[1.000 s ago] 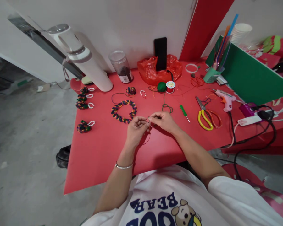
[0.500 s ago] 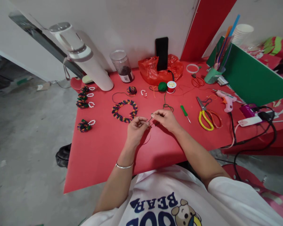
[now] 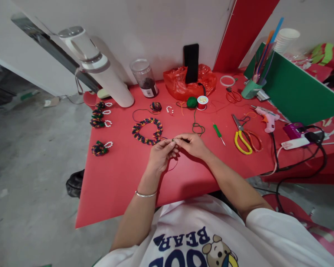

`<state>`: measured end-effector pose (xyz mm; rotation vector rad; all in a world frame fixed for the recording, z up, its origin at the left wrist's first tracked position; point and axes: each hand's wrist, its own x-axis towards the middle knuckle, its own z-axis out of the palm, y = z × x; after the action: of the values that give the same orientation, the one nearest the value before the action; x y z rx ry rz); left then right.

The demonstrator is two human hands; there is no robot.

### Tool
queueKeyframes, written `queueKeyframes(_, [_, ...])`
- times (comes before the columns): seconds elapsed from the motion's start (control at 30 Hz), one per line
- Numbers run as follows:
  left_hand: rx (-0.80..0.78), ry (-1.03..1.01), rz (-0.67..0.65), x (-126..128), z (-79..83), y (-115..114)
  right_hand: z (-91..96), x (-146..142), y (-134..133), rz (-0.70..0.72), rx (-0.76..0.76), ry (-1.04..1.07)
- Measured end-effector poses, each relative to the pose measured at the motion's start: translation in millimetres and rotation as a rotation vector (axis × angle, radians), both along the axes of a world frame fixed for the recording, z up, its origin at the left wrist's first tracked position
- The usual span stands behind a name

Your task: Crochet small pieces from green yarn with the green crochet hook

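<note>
"Nearest items?"

"Left hand (image 3: 161,152), right hand (image 3: 192,144): fingertips meeting, both pinching a dark strand (image 3: 173,140), presumably for fine control; crocheted ring (image 3: 136,129) just beyond."

"Farther out?"

"Green-handled hook (image 3: 217,131), large scissors (image 3: 240,128): right side, probably for easy reach."

"Lettering?"

"Shirt (image 3: 183,215): 'BEAR', other letters partial. Thread spool (image 3: 202,104), lidded jar (image 3: 144,79): labelled, print too small to read."

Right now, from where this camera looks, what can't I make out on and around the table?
In the head view:
- How the dark strand pinched by the left hand and right hand runs: too thin, mostly covered by the hands.
- Print on the jar label: too small to read.
- Lower lettering on the white shirt: cut off by the bottom edge.
- Black object below: partly hidden by the tabletop.
</note>
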<state>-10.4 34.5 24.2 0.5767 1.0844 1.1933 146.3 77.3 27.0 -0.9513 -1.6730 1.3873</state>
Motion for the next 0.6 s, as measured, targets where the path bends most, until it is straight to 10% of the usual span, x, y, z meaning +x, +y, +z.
queueKeyframes(0.6, [0.021,-0.021,0.24,3,7.7,2,-10.4,-1,-1,0.126,-0.032,0.062])
